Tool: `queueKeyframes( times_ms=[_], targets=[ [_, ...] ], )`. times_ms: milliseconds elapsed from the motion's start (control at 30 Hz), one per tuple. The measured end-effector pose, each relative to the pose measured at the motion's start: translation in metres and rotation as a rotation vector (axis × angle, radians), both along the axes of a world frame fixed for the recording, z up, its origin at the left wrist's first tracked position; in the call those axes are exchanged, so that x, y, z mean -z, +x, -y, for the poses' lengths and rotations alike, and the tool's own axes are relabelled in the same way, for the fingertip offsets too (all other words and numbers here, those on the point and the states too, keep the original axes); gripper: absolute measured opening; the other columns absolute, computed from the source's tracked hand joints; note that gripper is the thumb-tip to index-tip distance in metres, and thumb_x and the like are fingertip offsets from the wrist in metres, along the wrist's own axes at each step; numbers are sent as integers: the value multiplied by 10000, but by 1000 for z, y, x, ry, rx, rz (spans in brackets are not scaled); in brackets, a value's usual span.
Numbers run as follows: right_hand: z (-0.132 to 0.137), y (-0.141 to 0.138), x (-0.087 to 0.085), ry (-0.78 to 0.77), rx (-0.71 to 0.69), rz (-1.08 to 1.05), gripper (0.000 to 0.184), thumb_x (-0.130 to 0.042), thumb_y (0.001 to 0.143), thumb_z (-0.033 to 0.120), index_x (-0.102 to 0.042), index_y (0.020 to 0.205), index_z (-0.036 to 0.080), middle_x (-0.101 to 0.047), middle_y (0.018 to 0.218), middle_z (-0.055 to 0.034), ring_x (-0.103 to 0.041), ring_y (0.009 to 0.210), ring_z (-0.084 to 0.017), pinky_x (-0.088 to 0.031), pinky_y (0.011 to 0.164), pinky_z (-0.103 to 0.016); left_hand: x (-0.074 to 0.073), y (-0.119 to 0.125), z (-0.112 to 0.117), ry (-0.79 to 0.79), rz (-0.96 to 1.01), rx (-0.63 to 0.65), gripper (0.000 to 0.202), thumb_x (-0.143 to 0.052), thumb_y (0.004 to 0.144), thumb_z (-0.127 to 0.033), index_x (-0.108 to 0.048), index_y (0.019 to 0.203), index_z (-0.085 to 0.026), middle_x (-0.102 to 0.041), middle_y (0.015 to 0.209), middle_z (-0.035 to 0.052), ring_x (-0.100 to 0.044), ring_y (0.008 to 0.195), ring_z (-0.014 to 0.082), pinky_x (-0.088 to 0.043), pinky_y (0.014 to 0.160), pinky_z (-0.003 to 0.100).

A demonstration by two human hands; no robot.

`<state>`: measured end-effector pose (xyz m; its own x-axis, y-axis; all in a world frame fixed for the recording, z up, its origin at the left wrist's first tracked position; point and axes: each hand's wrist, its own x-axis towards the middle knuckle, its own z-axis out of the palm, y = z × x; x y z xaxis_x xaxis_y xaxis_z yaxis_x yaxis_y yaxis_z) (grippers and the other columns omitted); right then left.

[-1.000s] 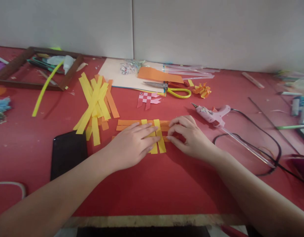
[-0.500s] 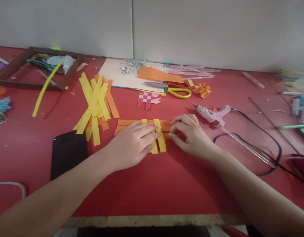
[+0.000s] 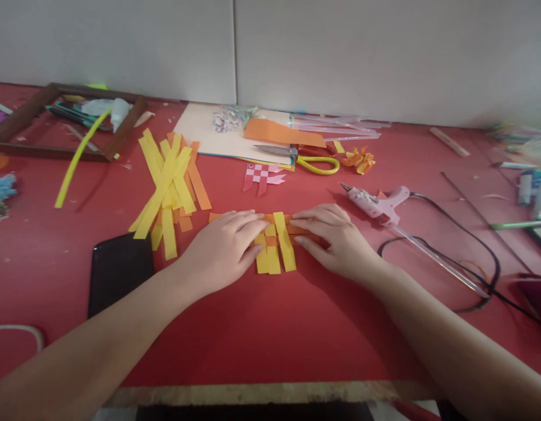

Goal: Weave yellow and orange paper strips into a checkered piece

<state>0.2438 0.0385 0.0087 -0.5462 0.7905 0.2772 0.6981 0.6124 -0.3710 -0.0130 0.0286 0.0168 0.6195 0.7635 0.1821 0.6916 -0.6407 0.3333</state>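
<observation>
A small weave of yellow and orange paper strips (image 3: 276, 248) lies on the red table (image 3: 261, 327) between my hands. My left hand (image 3: 221, 248) rests flat on its left part, fingers stretched out over the orange strips. My right hand (image 3: 334, 237) lies on the right part, fingers pressing the orange strip ends down next to the rightmost yellow strip. Neither hand lifts anything off the table.
A pile of loose yellow and orange strips (image 3: 169, 187) lies to the left, a black phone (image 3: 119, 269) below it. Scissors (image 3: 303, 158), a small pink woven piece (image 3: 261, 175), a pink glue gun (image 3: 378, 204) with its black cord (image 3: 472, 251), and a wooden frame (image 3: 64, 120) sit further back.
My left hand slid left, uncovering the yellow strips. My right fingers flattened and reached left over the orange strips. The weave looks pushed closer together.
</observation>
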Motion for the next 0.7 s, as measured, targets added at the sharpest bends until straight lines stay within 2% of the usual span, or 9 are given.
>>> queueKeyframes(
  times_ms=[267, 533, 700],
  targets=[
    [2, -3, 0, 41, 7, -38, 257, -548, 918, 227, -636, 1159, 214, -681, 1141, -89, -594, 1043, -257, -473, 955, -491, 1, 0, 0, -8, -6, 21, 377, -503, 947, -210, -544, 1317, -147, -579, 1374, 101, -521, 1290, 242, -400, 1117, 462],
    [4, -7, 3, -14, -51, 35, 384, -511, 961, 305, -558, 1333, 217, -609, 1353, -73, -507, 1273, -273, -416, 1055, -508, 2, 0, 0, -13, 2, 22, 389, -500, 946, -204, -535, 1327, -134, -569, 1377, 117, -521, 1283, 252, -424, 1098, 453],
    [3, -8, 4, -27, -66, 75, 374, -481, 977, 310, -566, 1327, 210, -608, 1359, -58, -490, 1302, -264, -401, 1063, -501, 2, 0, 0, -26, 4, 20, 389, -501, 947, -209, -530, 1330, -144, -567, 1378, 114, -507, 1297, 251, -434, 1089, 444]
  ],
)
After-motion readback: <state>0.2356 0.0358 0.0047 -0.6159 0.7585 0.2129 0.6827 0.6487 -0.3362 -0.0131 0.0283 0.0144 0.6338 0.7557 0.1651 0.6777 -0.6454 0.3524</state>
